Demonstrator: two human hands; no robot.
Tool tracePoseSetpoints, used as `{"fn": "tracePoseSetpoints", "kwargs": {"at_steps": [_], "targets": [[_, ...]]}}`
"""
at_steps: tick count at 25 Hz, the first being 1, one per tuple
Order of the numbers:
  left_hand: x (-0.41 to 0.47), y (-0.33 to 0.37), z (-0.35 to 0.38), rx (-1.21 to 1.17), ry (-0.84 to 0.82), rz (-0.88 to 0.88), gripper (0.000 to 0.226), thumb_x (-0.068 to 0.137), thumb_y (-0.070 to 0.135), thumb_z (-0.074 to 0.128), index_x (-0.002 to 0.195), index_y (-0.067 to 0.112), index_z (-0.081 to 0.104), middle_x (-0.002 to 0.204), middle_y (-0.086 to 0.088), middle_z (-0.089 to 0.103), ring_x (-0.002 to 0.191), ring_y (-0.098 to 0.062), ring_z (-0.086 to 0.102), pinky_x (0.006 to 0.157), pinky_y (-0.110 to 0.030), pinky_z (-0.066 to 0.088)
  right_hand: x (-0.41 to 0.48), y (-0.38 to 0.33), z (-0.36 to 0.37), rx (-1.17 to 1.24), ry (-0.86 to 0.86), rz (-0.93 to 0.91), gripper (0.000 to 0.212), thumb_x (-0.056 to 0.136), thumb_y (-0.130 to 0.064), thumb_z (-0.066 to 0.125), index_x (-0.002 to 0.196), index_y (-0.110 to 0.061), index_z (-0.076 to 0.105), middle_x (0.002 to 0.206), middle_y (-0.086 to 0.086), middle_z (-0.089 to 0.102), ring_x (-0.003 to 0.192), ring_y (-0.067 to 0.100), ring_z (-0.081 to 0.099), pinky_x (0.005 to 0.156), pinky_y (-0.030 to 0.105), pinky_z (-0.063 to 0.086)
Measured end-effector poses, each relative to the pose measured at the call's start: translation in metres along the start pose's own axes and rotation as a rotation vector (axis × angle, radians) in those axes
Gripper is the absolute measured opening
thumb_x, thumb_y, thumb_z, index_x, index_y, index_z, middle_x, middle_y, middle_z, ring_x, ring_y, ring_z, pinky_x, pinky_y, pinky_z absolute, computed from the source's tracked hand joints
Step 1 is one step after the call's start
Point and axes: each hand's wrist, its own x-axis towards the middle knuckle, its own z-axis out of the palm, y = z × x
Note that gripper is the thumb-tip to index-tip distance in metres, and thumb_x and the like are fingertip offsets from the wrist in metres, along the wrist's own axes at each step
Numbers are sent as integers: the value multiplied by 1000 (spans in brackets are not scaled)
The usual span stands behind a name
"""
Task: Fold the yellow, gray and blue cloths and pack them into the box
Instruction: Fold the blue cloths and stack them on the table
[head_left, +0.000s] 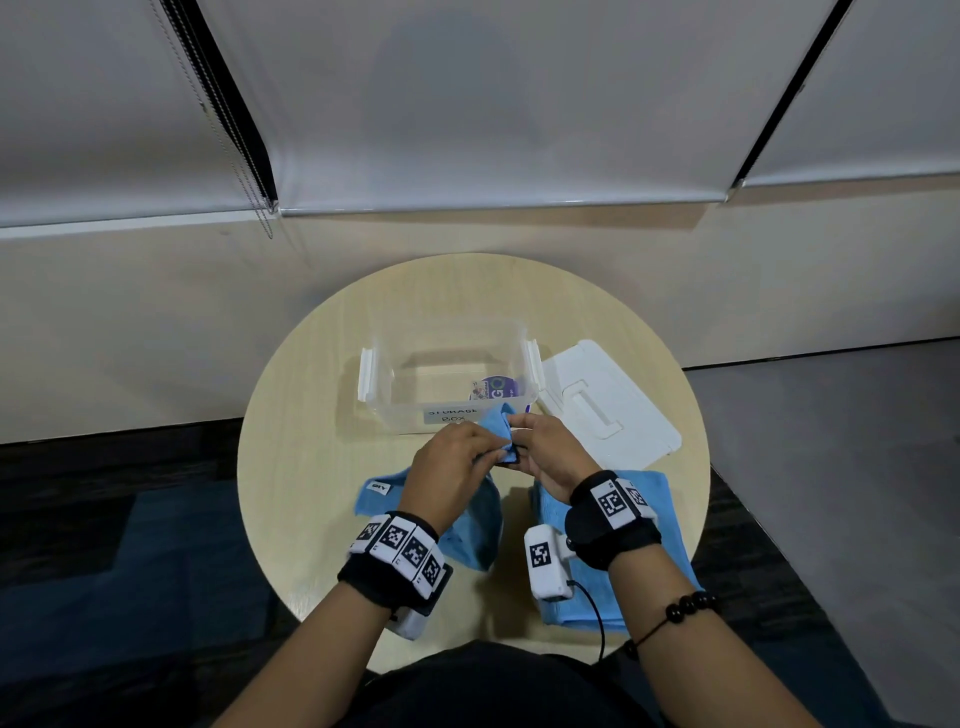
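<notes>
Both hands meet just in front of the clear storage box (382, 374) on the round table. My left hand (454, 460) and my right hand (543, 452) pinch a raised corner of a blue cloth (379, 496), which trails down to the table under my left wrist. A second blue cloth (652, 525) lies flat under my right forearm. The box stands open, with a round purple label showing through its bottom. No yellow or gray cloth shows.
The box's white lid (608, 405) lies to the right of the box. The round wooden table (301, 426) stands against a pale wall, with dark carpet on the left and grey floor on the right.
</notes>
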Motion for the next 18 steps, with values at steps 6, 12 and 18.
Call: {"fn": "tracePoseSetpoints", "kwargs": {"at_steps": [6,12,18], "targets": [[1,-4,6,74,0,100,24,94,29,67,113,19,76,115,1,74,101,-24,63,88,-40,48,-1,-5,1,66,61,35,23,101,10,34,115,-5,43,100,21,69,75,25,68,65,31,61],[6,2,-4,-80,114,-71,21,99,14,57,109,22,74,105,4,74,98,-14,65,91,-35,48,4,-9,0,35,72,9,25,98,9,30,114,-7,42,98,24,69,82,34,70,77,43,63],[12,15,-56,-491,305,-145,20,104,18,48,103,32,61,97,17,66,92,1,62,75,-6,43,6,-2,-16,-811,179,-284,5,98,-11,56,100,-8,59,91,3,62,84,22,59,69,20,48]]}}
